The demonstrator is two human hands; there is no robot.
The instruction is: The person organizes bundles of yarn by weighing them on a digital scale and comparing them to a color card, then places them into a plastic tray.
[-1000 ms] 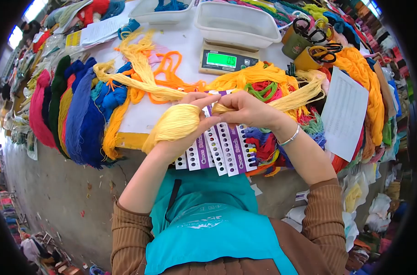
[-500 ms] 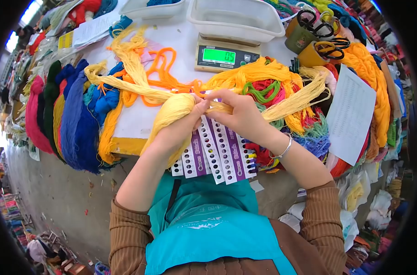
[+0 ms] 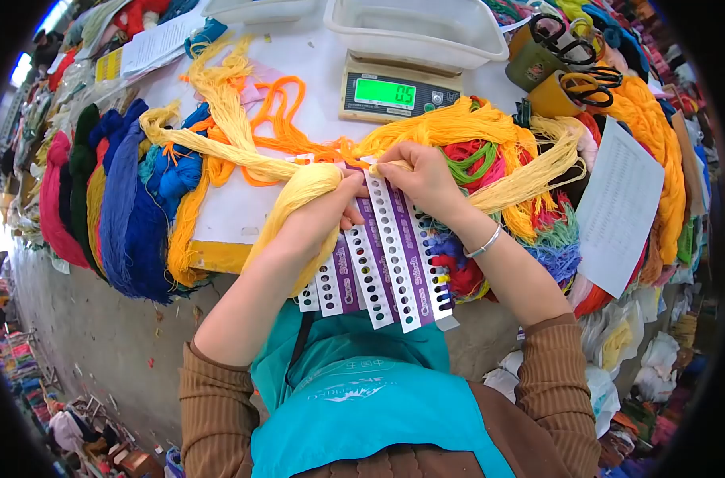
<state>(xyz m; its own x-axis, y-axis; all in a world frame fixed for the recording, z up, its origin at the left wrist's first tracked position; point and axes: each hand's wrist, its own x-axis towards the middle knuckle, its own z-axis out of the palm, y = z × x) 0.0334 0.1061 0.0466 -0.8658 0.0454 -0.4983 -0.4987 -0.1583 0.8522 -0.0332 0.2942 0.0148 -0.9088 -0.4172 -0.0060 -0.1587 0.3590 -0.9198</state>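
Right hand (image 3: 420, 177): thumb and forefinger pinched on a short length of pale-yellow embroidery floss (image 3: 306, 197). Left hand (image 3: 330, 205), just beside: fingers curled; whether they grip a strand, cannot tell. Floss bulk drapes over its back and wrist, presumably to keep strands gathered and untangled. Beneath the fingers, hole-punched Cross Stitch cards (image 3: 414, 275) fan over the table edge, holes likely for sorting by colour. Beyond the fingertips: golden-yellow floss (image 3: 450, 123), then digital scale (image 3: 402, 89) reading 0.5, display facing the wearer, probably for easy reading.
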